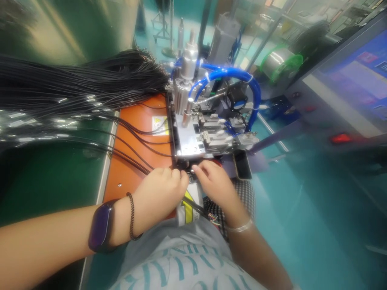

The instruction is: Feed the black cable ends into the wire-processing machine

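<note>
Green workbench [51,185] at lower left of the frame carries an orange mat [133,177], black cables [90,86] fanned across it from upper left, and a metal machine [193,141] at center.

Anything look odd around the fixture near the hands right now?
A phone lies tilted just beyond the right hand, near the front corner of the metal fixture plate. It looks odd because it is a loose item sitting right at the work area.

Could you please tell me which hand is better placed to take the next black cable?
Probably the left hand: the black cables cross the orange panel straight to its fingertips. The right hand sits farther from them, at the fixture's front edge.
</note>
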Demonstrator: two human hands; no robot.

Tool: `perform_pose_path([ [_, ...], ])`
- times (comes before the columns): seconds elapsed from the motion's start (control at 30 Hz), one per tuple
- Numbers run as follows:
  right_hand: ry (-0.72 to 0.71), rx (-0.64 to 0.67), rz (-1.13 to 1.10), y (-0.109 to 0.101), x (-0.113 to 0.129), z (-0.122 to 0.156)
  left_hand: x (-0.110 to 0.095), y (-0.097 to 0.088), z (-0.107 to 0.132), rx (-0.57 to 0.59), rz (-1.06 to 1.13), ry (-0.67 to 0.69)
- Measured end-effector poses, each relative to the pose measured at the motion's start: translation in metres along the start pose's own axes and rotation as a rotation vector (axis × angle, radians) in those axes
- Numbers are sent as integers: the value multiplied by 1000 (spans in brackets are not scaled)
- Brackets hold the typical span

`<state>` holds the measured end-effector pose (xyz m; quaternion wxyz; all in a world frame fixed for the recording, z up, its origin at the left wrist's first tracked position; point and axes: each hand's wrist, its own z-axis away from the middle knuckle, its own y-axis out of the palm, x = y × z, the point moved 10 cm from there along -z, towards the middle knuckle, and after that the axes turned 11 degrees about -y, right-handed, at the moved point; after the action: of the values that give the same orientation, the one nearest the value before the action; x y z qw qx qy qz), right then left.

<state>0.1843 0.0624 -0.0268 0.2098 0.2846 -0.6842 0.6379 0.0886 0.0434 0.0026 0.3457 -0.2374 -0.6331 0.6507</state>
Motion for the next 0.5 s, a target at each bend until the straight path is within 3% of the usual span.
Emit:
perform_pose_path([
  [0.13,-63,69,131,7,12,-6,-1,-2,-1,-6,3,7],
  [0.5,-148,109,141,7,25,-2,-2,-6,1,-127,-26,4],
])
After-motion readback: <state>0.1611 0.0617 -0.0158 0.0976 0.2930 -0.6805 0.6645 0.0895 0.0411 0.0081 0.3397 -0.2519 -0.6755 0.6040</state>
